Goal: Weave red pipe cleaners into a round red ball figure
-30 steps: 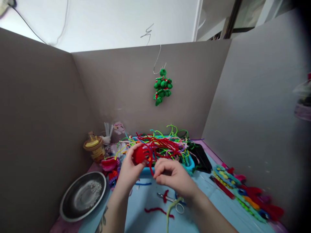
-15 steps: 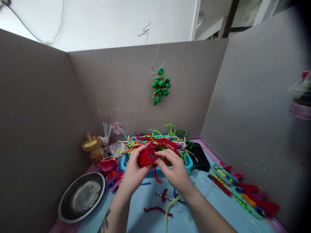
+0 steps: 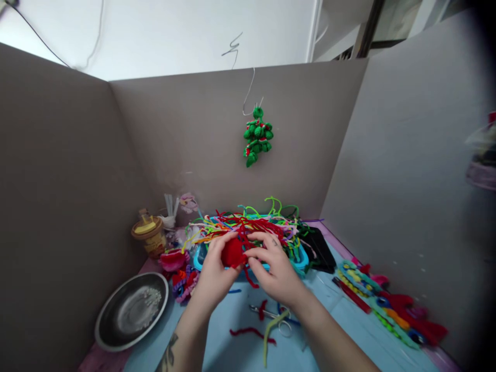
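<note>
Between my hands, above the front of a blue basket, is a red piece made of pipe cleaners (image 3: 232, 252). My left hand (image 3: 215, 266) is curled around its left side, thumb below and fingers over the top. My right hand (image 3: 273, 266) pinches at its right side, where red strands stand up and one tail hangs down. Exactly which strand those fingertips grip is hard to make out. Beneath my right wrist lie scissors (image 3: 284, 328), with a short red piece across them and a pale green pipe cleaner (image 3: 268, 338) alongside. Nearer me is a loose red pipe cleaner (image 3: 251, 331).
The blue basket (image 3: 304, 263) overflows with many-coloured pipe cleaners; a black tray (image 3: 321, 250) is beside it. At left are a metal bowl (image 3: 112, 336) of small white bits and a brown-lidded jar (image 3: 151, 237). Finished colourful pieces (image 3: 399, 310) lie right. A green ornament (image 3: 258, 134) hangs behind.
My right hand has moved from the hanging red strand up against the red piece, its fingers now on the right side. My left hand keeps its hold, slightly turned and shifted right.
</note>
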Demonstrator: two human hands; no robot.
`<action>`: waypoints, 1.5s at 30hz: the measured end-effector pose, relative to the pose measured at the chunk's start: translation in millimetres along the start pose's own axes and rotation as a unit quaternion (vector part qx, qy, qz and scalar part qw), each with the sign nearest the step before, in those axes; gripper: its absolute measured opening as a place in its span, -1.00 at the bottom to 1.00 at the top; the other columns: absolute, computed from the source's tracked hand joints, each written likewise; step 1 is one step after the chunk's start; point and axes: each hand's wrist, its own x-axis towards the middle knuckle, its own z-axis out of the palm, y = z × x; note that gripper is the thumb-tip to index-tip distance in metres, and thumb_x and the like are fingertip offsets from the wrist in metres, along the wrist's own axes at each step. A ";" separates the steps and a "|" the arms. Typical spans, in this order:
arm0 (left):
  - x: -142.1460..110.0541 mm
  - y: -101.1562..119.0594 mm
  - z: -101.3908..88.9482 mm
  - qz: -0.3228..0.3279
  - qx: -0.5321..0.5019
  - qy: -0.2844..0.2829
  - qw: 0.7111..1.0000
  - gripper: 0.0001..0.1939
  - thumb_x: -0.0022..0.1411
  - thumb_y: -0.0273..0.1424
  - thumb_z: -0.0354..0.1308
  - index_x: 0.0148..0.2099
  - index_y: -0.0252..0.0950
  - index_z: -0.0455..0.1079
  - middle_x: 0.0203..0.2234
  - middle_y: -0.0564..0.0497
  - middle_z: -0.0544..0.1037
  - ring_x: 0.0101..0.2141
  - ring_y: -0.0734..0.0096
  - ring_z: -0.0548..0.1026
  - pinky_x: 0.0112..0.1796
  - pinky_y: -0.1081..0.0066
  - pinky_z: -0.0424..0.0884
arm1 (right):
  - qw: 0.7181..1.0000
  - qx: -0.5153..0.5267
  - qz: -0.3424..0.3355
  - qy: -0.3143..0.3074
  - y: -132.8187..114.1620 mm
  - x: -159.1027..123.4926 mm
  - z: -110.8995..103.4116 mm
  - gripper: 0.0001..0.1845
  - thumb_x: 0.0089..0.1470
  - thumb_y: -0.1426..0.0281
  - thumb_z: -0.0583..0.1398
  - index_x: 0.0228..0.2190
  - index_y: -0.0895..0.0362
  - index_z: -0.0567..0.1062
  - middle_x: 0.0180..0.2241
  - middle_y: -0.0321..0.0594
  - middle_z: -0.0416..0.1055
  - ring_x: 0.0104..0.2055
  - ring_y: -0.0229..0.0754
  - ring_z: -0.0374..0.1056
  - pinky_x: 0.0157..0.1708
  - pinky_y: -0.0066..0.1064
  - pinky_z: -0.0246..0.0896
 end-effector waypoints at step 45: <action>2.3 -8.6 7.4 -0.048 -0.016 0.070 0.996 -0.34 -0.24 -0.69 0.10 0.00 -0.22 0.32 -0.11 -0.06 0.40 -0.04 0.15 0.36 0.00 0.13 0.24 | 0.952 0.276 0.131 0.027 9.0 -3.4 10.7 -0.50 0.15 0.06 -0.04 -0.37 0.15 0.51 -0.64 -0.32 0.25 -0.58 -0.29 0.20 -0.55 -0.48 0.12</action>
